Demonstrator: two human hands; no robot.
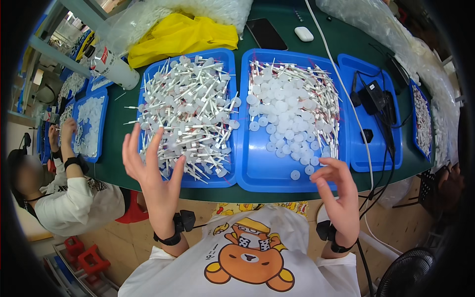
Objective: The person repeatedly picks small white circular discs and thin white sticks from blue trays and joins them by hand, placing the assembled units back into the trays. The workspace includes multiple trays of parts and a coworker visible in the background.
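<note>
Far left: co-worker beside small blue tray. Left hand: fingers spread, over near-left corner of left tray, heaped with white-stemmed pieces. Right tray: translucent discs centrally, more stemmed pieces rightward. Right hand: fingers curled at near-right rim; pinch cannot be told.

We see a long dark-green table whose edge bends at the rim of our fisheye view. Below its near edge, we make out a tan floor with faint joint lines. Left of the table and lower, we find red stools; to its right and lower, a black fan. At the table's far left stands a blue-grey metal frame; whether wall or window lies behind it, we cannot tell. Bright light reaches the tabletop.
</note>
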